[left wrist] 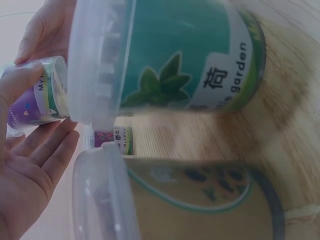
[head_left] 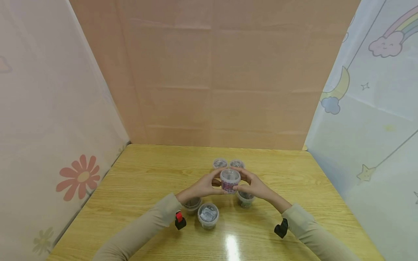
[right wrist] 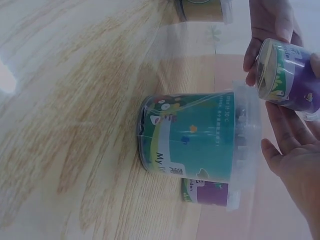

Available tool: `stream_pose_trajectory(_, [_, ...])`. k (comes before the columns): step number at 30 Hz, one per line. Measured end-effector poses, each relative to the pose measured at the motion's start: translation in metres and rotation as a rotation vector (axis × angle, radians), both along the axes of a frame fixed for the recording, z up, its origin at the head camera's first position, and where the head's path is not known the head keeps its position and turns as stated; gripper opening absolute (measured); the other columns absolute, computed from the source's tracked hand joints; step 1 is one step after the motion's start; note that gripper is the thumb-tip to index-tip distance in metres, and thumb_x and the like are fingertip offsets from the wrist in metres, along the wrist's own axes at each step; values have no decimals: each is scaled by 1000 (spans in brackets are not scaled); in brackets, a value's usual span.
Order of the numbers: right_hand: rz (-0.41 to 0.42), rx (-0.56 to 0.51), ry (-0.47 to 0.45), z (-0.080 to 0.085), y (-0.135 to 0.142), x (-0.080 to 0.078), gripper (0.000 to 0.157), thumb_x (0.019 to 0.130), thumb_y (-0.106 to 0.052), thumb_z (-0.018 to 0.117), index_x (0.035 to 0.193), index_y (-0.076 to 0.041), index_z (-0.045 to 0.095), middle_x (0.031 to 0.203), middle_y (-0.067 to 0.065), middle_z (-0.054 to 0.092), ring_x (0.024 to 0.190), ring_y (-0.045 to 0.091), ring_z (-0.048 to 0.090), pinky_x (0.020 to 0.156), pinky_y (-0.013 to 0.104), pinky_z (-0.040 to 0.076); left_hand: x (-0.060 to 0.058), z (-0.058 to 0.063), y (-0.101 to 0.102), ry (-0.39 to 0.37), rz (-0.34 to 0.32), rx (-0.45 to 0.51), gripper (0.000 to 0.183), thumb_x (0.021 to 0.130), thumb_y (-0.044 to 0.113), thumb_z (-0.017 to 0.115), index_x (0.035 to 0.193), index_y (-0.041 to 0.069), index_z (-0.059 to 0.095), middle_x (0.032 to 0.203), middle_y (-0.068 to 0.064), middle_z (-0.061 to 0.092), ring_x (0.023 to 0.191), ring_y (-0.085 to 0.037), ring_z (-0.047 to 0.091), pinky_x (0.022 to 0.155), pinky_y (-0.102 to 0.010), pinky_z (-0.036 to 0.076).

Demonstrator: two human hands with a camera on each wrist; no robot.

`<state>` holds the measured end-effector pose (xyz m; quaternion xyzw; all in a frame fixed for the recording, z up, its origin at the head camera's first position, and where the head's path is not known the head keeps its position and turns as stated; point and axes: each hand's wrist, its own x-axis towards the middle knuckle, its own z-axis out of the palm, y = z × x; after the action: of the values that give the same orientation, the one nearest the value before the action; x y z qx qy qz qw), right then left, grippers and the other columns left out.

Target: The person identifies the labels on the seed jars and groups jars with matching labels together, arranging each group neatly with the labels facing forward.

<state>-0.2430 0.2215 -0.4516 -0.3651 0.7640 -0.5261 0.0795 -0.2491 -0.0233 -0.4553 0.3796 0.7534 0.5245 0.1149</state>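
Note:
Between my two hands is a small purple-labelled plastic tub (head_left: 230, 183) with a clear lid, raised above the table. My left hand (head_left: 205, 186) holds it from the left, thumb on the near side. From the right, my right hand (head_left: 255, 185) grips the same tub. The left wrist view shows the tub's purple label (left wrist: 27, 102) with fingers around it. Just below my right hand stands a teal tub (right wrist: 192, 135) with a clear lid. A brown tub (left wrist: 195, 200) appears close to the left wrist camera, partly covered by my left wrist in the head view.
Two lidded tubs stand behind my hands, one at back left (head_left: 220, 162) and one at back right (head_left: 237, 164). Another clear-lidded tub (head_left: 208, 215) stands nearer on the wooden table (head_left: 156, 166). Printed sheets (head_left: 369, 137) and a plain backdrop (head_left: 209, 79) enclose the table.

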Motion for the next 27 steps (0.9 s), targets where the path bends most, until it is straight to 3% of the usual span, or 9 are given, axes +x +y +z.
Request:
stream_pose_trajectory(6, [-37, 5, -32, 1, 1, 0, 62, 92, -8, 58, 145, -17, 30, 135, 12, 46, 118, 21, 52, 93, 44, 47, -1, 0, 2, 8, 44, 31, 81, 79, 8, 73, 145, 22, 27, 125, -11, 54, 100, -21, 63, 89, -43, 51])
stream_pose_trajectory(8, [-59, 10, -32, 3, 0, 0, 58, 93, -7, 55, 145, -14, 30, 134, 15, 47, 116, 26, 53, 88, 37, 51, -1, 0, 2, 8, 62, 31, 81, 79, 10, 74, 145, 20, 27, 125, -11, 55, 101, -25, 62, 89, -44, 50])
stream_pose_trajectory(11, [-92, 13, -15, 9, -1, 2, 53, 94, -6, 53, 144, -6, 32, 133, 18, 47, 112, 32, 55, 84, 32, 53, -2, 1, 2, 17, 87, 10, 79, 80, 14, 73, 144, 20, 27, 121, -9, 58, 100, -20, 62, 89, -44, 51])
stream_pose_trajectory(15, [-106, 13, -5, 24, -3, 8, 52, 94, -6, 53, 141, 3, 33, 130, 22, 48, 107, 37, 56, 83, 37, 54, -3, 3, 3, 33, 98, -17, 78, 81, 20, 73, 144, 20, 27, 118, -7, 60, 97, -14, 63, 88, -43, 51])
stream_pose_trajectory(21, [-96, 2, -20, 33, -4, 12, 52, 94, -5, 53, 141, 4, 32, 128, 24, 48, 106, 39, 55, 82, 55, 48, -5, 7, 4, 28, 76, -33, 77, 82, 24, 72, 144, 18, 27, 121, -9, 58, 101, -17, 62, 90, -43, 50])
stream_pose_trajectory(27, [-76, -5, -4, 31, -1, 10, 52, 94, -5, 52, 141, 5, 31, 128, 24, 48, 106, 31, 58, 82, 52, 49, -6, 14, 5, 17, 103, -102, 67, 88, 29, 63, 145, 20, 29, 119, -6, 60, 104, -17, 61, 86, -27, 51])
